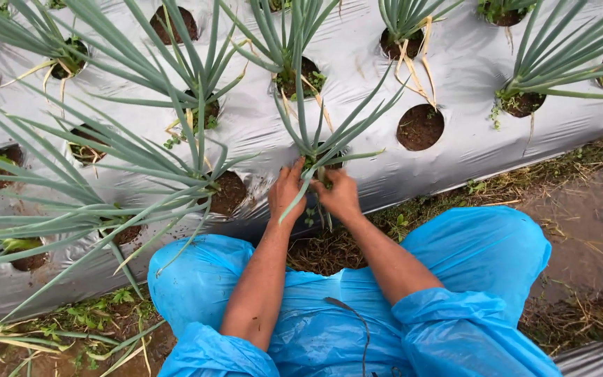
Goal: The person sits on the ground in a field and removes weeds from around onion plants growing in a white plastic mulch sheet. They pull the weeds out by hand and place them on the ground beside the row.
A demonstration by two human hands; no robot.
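Observation:
A green onion plant [319, 132] with long bluish-green leaves grows from a round hole in the silver plastic mulch sheet [371, 66]. Both my hands are at its base. My left hand [285, 192] has its fingers closed around the lower stems on the left side. On the right side my right hand [338, 193] grips the stems at the hole's edge. The base of the plant is hidden behind my fingers. Blue plastic rain gear [329, 328] covers my knees and upper arms.
Several more onion plants [197, 105] stand in holes across the sheet. An empty soil hole [420, 127] lies to the right of my hands. A muddy furrow with weeds and dry straw [581, 209] runs along the sheet's near edge.

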